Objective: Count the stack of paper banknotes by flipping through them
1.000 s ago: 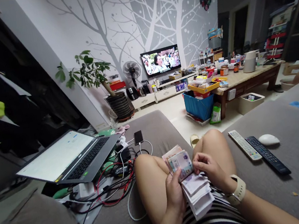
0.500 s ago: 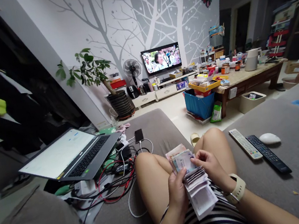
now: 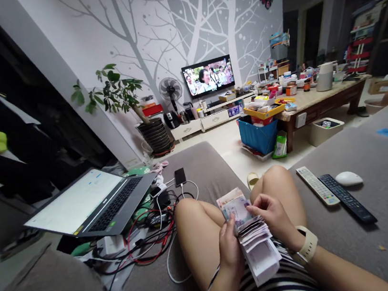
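I sit on a grey sofa with my bare knees drawn up. My left hand grips a thick stack of banknotes from its left side, folded over my lap. My right hand, with a pale smartwatch on the wrist, pinches the top note near the upper end of the stack, fingers curled on it. The upper notes stand fanned between my knees; the lower ends hang toward my striped shirt.
An open laptop lies at my left above tangled cables and a phone. Two remote controls and a white mouse rest on the sofa at right. Beyond stand a television, a plant and a cluttered wooden table.
My right hand's fingers have flicked through the top notes, and the fanned upper part of the stack has shifted slightly. My left hand has kept its grip.
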{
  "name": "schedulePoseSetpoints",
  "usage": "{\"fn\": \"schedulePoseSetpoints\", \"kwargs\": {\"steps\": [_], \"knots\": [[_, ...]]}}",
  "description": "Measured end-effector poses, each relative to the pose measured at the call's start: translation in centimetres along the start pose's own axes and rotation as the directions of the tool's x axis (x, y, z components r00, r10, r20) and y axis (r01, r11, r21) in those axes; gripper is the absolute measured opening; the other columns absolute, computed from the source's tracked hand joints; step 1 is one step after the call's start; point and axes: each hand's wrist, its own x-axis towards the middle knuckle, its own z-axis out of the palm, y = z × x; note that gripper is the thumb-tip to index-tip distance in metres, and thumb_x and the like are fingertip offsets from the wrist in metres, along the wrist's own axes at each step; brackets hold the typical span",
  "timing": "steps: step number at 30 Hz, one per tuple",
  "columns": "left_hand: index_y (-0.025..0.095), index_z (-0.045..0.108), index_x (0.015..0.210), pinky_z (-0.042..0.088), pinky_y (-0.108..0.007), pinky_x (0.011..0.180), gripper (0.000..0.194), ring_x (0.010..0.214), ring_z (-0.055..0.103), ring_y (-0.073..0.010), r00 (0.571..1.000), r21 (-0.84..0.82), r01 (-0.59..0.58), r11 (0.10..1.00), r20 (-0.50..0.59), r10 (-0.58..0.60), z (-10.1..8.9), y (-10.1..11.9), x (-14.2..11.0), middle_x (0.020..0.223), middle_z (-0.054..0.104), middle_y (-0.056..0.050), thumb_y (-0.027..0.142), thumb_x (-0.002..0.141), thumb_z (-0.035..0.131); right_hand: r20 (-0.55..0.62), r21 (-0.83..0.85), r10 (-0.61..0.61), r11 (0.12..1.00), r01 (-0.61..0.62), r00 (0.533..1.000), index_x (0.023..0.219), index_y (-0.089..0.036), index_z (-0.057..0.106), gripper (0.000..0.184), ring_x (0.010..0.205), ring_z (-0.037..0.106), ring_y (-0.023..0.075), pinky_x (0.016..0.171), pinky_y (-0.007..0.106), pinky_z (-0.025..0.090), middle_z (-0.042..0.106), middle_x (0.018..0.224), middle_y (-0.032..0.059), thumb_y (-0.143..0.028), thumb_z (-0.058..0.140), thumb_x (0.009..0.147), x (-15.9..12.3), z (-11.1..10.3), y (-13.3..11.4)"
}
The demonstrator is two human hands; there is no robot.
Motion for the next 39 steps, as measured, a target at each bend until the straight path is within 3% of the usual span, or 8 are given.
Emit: {"fn": "schedulePoseSetpoints", "kwargs": {"steps": [4, 9, 18, 30, 39], "knots": [[0.009, 0.067, 0.096, 0.048, -0.039, 0.082, 0.037, 0.087, 0.066, -0.0278, 1.000, -0.035, -0.004, 0.999, -0.017, 0.004, 0.0, 0.1, 0.0, 0.088, 0.073, -0.012, 0.036, 0.070, 0.065, 0.014, 0.009, -0.011, 1.000, 0.011, 1.000, 0.063, -0.017, 0.052, 0.032, 0.052, 0.042, 0.0110, 0.049, 0.023, 0.034, 0.050, 0.056, -0.0029, -0.043, 0.070, 0.069, -0.1, 0.0, 0.2], [0.010, 0.067, 0.099, 0.048, -0.039, 0.082, 0.038, 0.091, 0.065, -0.0277, 0.998, -0.037, -0.017, 0.999, 0.054, 0.019, 0.0, 0.2, -0.1, 0.088, 0.073, -0.011, 0.038, 0.074, 0.063, 0.043, 0.097, 0.020, 0.995, -0.024, 0.999, 0.076, -0.017, 0.056, 0.031, 0.055, 0.046, 0.0111, 0.051, 0.023, 0.036, 0.055, 0.064, -0.0023, -0.039, 0.074, 0.065, -0.2, 0.0, -0.4], [0.011, 0.067, 0.099, 0.048, -0.037, 0.082, 0.036, 0.090, 0.066, -0.0272, 0.997, -0.035, -0.027, 0.999, 0.067, 0.030, -0.4, -0.1, 0.3, 0.089, 0.073, -0.010, 0.034, 0.072, 0.064, 0.094, 0.012, 0.002, 1.000, -0.003, 0.996, 0.064, -0.015, 0.055, 0.030, 0.053, 0.042, 0.0102, 0.050, 0.022, 0.034, 0.050, 0.057, -0.0031, -0.040, 0.070, 0.070, 0.3, -0.1, -0.2], [0.008, 0.067, 0.094, 0.049, -0.036, 0.082, 0.035, 0.090, 0.066, -0.0267, 0.999, -0.054, -0.032, 0.998, -0.016, 0.032, -0.7, 0.3, 0.8, 0.088, 0.073, -0.012, 0.036, 0.075, 0.060, 0.164, 0.051, -0.025, 0.999, 0.016, 0.986, 0.075, -0.015, 0.060, 0.024, 0.062, 0.049, 0.0133, 0.056, 0.024, 0.039, 0.057, 0.068, 0.0010, -0.038, 0.065, 0.075, 0.1, 0.2, -0.5], [0.009, 0.067, 0.093, 0.048, -0.035, 0.081, 0.034, 0.089, 0.065, -0.0258, 0.996, -0.009, -0.085, 0.996, -0.032, 0.084, -1.0, 0.3, 1.1, 0.087, 0.073, -0.011, 0.036, 0.073, 0.061, 0.199, 0.048, -0.069, 0.997, 0.060, 0.978, 0.073, -0.014, 0.059, 0.020, 0.061, 0.045, 0.0116, 0.055, 0.023, 0.036, 0.052, 0.065, -0.0006, -0.033, 0.060, 0.080, -0.3, 0.2, -0.9]]}}
